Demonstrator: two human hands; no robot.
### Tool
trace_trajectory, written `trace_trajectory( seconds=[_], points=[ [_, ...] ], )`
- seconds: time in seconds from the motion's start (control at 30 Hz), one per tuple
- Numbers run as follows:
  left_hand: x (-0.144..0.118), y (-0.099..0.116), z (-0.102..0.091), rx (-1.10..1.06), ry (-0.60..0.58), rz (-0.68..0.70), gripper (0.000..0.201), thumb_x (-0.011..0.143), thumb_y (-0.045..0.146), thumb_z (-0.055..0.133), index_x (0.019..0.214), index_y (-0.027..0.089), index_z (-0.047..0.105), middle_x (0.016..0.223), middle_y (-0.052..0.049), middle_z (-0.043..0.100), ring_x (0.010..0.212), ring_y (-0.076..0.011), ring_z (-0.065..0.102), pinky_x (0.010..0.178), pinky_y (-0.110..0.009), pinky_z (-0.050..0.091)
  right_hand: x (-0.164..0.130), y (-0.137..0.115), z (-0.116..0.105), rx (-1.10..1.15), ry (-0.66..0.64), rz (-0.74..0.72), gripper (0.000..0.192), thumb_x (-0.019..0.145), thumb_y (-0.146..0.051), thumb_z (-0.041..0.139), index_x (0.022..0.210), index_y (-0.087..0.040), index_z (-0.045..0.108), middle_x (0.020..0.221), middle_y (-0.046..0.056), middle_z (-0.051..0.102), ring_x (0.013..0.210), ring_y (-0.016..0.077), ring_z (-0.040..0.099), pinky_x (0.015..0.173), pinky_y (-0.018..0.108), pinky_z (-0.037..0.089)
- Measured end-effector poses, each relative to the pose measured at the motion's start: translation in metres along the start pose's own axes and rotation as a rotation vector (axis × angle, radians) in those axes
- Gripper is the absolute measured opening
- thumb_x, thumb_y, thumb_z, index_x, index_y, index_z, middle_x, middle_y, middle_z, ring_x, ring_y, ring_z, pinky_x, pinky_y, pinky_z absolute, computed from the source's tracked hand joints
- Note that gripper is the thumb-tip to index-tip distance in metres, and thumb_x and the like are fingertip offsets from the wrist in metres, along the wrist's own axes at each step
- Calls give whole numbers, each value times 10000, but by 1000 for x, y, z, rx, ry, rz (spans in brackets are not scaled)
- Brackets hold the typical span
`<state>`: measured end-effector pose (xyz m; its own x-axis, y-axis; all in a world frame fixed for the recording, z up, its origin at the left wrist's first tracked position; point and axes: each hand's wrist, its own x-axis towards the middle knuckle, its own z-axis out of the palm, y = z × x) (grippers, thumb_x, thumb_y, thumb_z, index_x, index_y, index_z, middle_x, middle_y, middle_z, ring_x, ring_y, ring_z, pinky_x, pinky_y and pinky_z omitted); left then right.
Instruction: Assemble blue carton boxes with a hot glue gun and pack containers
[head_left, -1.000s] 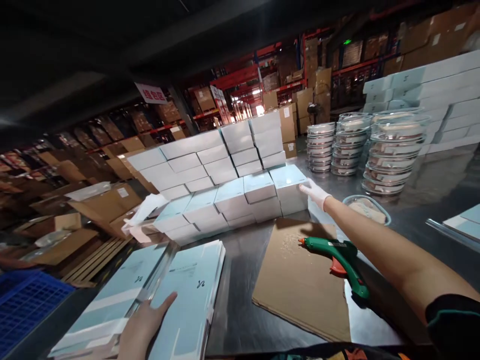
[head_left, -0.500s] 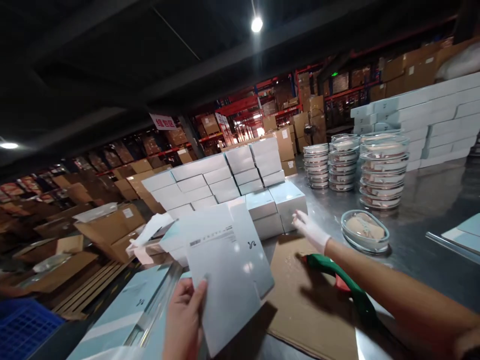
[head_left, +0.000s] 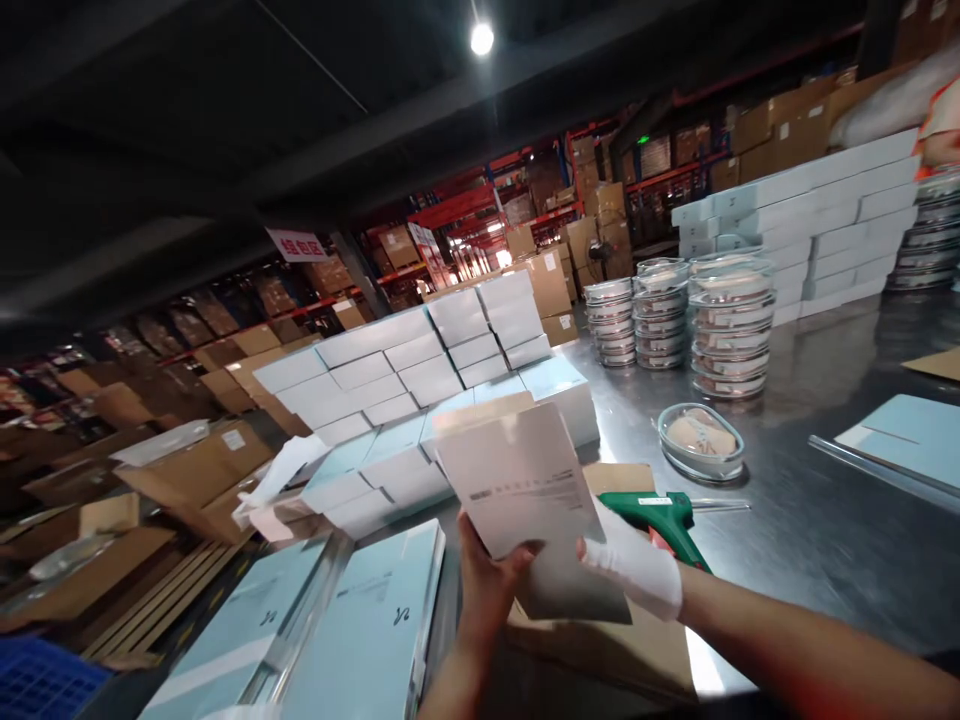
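Both hands hold one flat pale box sleeve (head_left: 517,480) above the steel table. My bare left hand (head_left: 487,580) grips its lower edge from below. My right hand (head_left: 634,570), in a white glove, pinches its lower right corner. Below the sleeve lies a brown cardboard sheet (head_left: 637,650). A green glue gun (head_left: 660,515) rests just right of the hands. Two stacks of flat light-blue sleeves (head_left: 360,630) lie at the near left.
Assembled pale boxes (head_left: 420,370) are piled behind the sleeve. Stacks of round lidded dishes (head_left: 727,320) stand at the back, and a single lidded dish (head_left: 701,440) sits nearer. More boxes (head_left: 810,220) line the far right. Cardboard cartons (head_left: 187,470) sit off the table's left.
My left hand lifted a flat sleeve off the near stack and carried it to the centre. My right hand drew back from the piled boxes and took hold of the sleeve.
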<state>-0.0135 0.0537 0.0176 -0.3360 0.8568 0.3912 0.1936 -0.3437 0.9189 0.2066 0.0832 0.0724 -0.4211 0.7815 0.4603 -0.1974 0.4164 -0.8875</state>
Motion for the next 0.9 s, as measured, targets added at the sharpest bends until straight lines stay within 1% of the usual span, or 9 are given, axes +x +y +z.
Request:
trace_trajectory(
  seconds=[0.17, 0.23, 0.3, 0.4, 0.53, 0.67, 0.73, 0.8, 0.9],
  points=[
    [-9, -25, 4, 78, -10, 213, 1483, 597, 679, 997, 1702, 180, 144, 1407, -249, 632, 1202, -399, 720, 984, -518, 617, 1, -21, -11, 171, 77, 70, 1005, 776, -870, 776, 1546, -251, 590, 1383, 161, 741, 1279, 353, 708, 1176, 518, 524],
    [-11, -21, -8, 102, 9, 390, 1320, 629, 715, 967, 1654, 206, 309, 1480, -246, 593, 1330, -421, 657, 1069, -545, 583, 2, -25, -12, 140, 22, 73, 904, 730, -883, 802, 1338, -222, 705, 1259, 143, 775, 1190, 350, 728, 1110, 494, 560],
    [-11, -6, -18, 176, 10, 518, 931, 706, 673, 937, 1444, 227, 586, 1356, -185, 674, 1341, -415, 642, 1098, -539, 564, 3, -24, -7, 98, 25, 77, 749, 749, -861, 797, 1116, -211, 734, 1143, 120, 788, 1105, 339, 735, 1061, 482, 576],
    [-13, 18, -22, 233, -15, 485, 481, 834, 597, 859, 1095, 216, 727, 1139, -130, 715, 1168, -362, 704, 963, -445, 609, 6, -19, 10, 46, 195, 122, 525, 849, -690, 762, 1068, -218, 697, 1066, 91, 785, 1024, 307, 727, 1003, 463, 586],
    [-28, 21, -16, 92, 150, 441, 654, 840, 691, 821, 1291, 253, 643, 1419, -166, 636, 1307, -361, 661, 1015, -457, 601, 14, -11, 30, -23, 408, 58, 411, 804, -356, 705, 1193, -253, 622, 1135, 67, 771, 1050, 266, 718, 980, 405, 584],
    [-38, 3, -29, 274, 31, 386, 596, 775, 698, 873, 1176, 271, 767, 1263, -127, 731, 1384, -407, 614, 1230, -590, 447, 16, -10, 13, 8, 296, 22, 447, 856, -347, 629, 1291, -275, 561, 1210, 87, 768, 1019, 240, 739, 898, 387, 614],
    [-37, 3, -40, 314, 71, 337, 548, 774, 686, 878, 1117, 266, 804, 1197, -118, 759, 1387, -423, 608, 1249, -608, 409, 11, -10, -12, -205, 260, 45, 407, 915, -433, 615, 1279, -252, 605, 1236, 122, 764, 1065, 276, 743, 946, 434, 610],
    [-32, 11, -49, 300, 186, 316, 539, 786, 683, 869, 1110, 256, 809, 1183, -117, 766, 1384, -423, 604, 1226, -594, 422, 2, -6, -41, -607, 240, 131, 401, 931, -465, 624, 1242, -218, 675, 1282, 173, 751, 1203, 347, 721, 1065, 495, 560],
    [-21, 30, -54, 229, 286, 301, 576, 818, 711, 820, 1128, 227, 797, 1173, -117, 757, 1251, -381, 667, 1107, -524, 513, -18, 11, -75, -1119, 100, 512, 400, 877, -404, 692, 1189, -158, 743, 1196, 251, 777, 1152, 435, 758, 1005, 534, 564]
  ],
)
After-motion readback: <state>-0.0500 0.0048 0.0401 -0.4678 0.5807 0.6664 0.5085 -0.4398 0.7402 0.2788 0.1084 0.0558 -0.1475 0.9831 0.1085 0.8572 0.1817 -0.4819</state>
